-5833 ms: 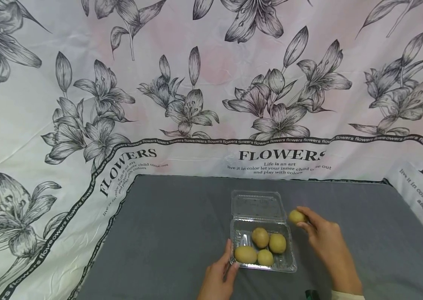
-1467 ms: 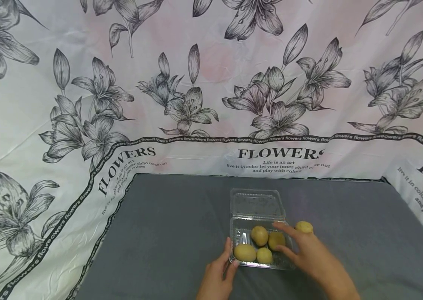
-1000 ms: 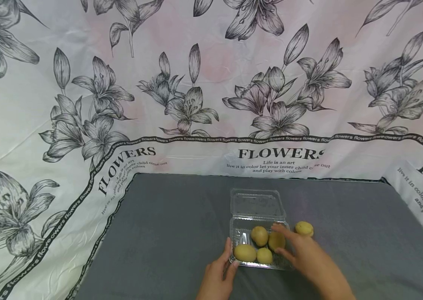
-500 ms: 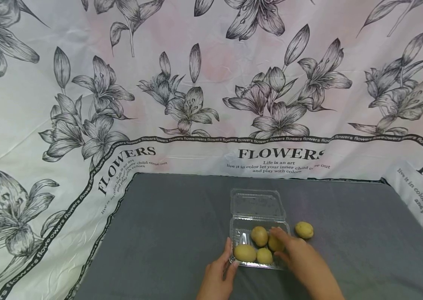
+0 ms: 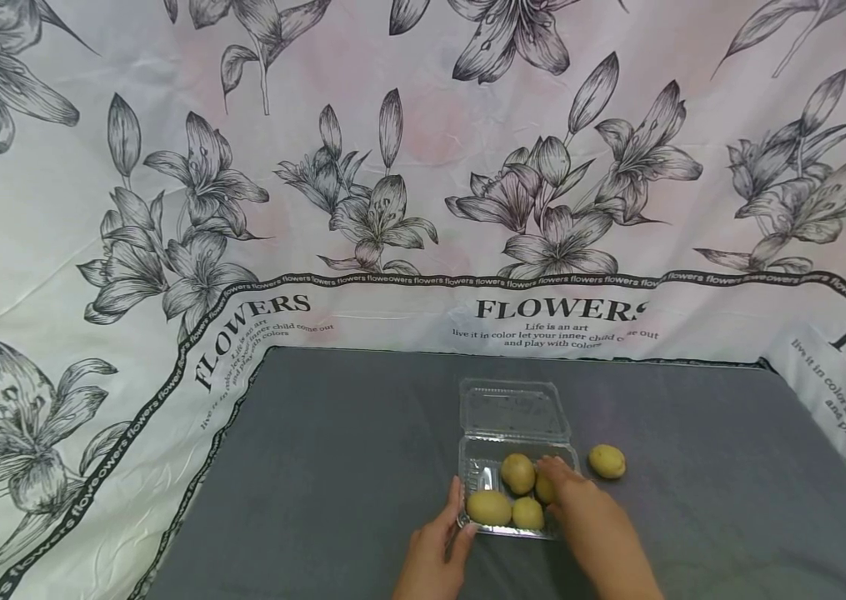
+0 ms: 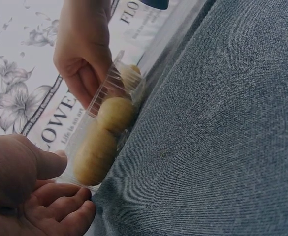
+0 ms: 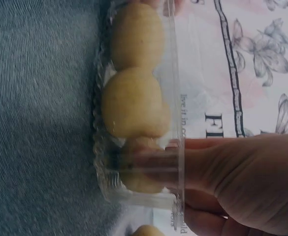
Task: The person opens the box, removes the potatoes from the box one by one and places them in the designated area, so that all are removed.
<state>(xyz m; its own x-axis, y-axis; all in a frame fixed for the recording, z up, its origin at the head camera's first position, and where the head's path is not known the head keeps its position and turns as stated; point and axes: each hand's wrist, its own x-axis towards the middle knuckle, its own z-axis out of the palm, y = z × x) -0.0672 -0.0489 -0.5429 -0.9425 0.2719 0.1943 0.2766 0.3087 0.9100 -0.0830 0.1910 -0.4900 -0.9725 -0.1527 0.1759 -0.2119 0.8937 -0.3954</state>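
Note:
A clear plastic clamshell container point(image 5: 484, 477) stands on the grey cloth, its lid point(image 5: 513, 408) folded back. My left hand point(image 5: 433, 546) pinches its front left corner between thumb and fingers. Inside sit several yellow potatoes: a round one point(image 5: 518, 473) at the back, a long one point(image 5: 488, 507) at front left and a small one point(image 5: 528, 513) beside it. My right hand point(image 5: 591, 525) reaches over the right wall and grips another potato point(image 5: 545, 489), partly covered by the fingers. The right wrist view shows the thumb against this potato point(image 7: 136, 179) through the plastic wall.
One loose potato point(image 5: 607, 462) lies on the cloth just right of the container. Grey cloth point(image 5: 332, 467) covers the table, and a white flower-printed sheet point(image 5: 392, 317) hangs behind it and along the sides.
My right hand has put a potato down right of the container, then moved left into the container and closed its fingers on another. My left hand stays at the corner.

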